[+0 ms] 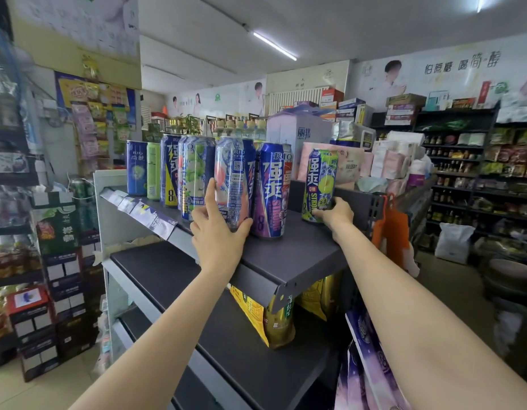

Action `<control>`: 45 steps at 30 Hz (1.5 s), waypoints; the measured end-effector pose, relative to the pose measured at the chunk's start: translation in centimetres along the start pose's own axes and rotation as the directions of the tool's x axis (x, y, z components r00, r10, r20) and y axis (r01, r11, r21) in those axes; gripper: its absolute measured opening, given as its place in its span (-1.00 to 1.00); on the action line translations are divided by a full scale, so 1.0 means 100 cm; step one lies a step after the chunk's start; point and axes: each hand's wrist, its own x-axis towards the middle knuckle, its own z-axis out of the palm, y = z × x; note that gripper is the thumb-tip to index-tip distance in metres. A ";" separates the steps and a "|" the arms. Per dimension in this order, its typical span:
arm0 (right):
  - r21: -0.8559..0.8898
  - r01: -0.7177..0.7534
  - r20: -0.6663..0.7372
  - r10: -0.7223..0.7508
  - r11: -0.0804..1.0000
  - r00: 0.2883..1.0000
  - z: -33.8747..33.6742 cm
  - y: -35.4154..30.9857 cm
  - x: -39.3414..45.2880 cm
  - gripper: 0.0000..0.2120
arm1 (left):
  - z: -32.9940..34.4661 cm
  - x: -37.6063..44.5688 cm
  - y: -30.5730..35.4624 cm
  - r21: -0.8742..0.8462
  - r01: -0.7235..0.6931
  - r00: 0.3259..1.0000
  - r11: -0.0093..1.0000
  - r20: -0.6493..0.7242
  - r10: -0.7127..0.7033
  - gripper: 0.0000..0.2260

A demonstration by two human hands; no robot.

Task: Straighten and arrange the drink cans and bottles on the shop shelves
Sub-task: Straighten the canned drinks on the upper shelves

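- The person stands at a dark grey top shelf (300, 250) in a small shop, both bare arms reaching up to it.
- The left hand (218, 229) grips the base of a tall pink-and-blue can (234, 179): the forefinger points up along the can's left side, the thumb presses its lower right, and the other fingers are hidden behind it.
- That can stands upright near the front of the shelf, touching or just beside a blue-and-purple can (271, 190) to its right.
- The right hand (336, 213) holds the bottom of a green-and-blue can (320, 184), fingers wrapped round its base; this can stands upright near the shelf's right end, apart from the main cluster.
- Behind and to the left runs a row of more upright cans: a blue can with green grapes (194, 176), a blue-and-yellow can (169, 170), a slim green can (153, 170) and a slim blue can (136, 168) at the far left.
- Price labels (144, 211) hang along the shelf's front edge.
- On the shelf below, gold cans (278, 324) stand under the top shelf's right corner.
- Pink tissue packs (349, 164) are stacked behind the shelf.
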 end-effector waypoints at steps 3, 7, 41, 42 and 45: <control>-0.019 0.000 -0.024 -0.001 1.000 1.000 -0.001 -0.003 -0.006 -0.51 | -0.001 0.000 0.001 -0.002 0.006 1.000 1.000 0.006 -0.006 -0.22; 0.109 0.216 -0.056 -0.210 0.970 0.976 -0.007 -0.014 -0.038 -0.44 | 0.000 -0.001 0.000 0.000 0.000 1.000 1.000 0.001 0.000 -0.22; -0.253 0.076 -0.017 -0.083 0.964 0.996 0.017 -0.036 -0.058 -0.20 | -0.002 0.002 -0.001 0.012 0.003 1.000 1.000 0.001 -0.003 -0.24; -0.259 0.074 -0.026 -0.083 0.963 0.996 0.016 -0.037 -0.058 -0.20 | -0.004 0.002 -0.002 0.000 -0.002 1.000 1.000 0.013 0.002 -0.23; -0.261 0.070 -0.022 -0.078 0.963 0.997 0.012 -0.038 -0.062 -0.17 | -0.009 0.006 -0.012 -0.094 -0.057 0.997 0.994 0.056 0.062 -0.25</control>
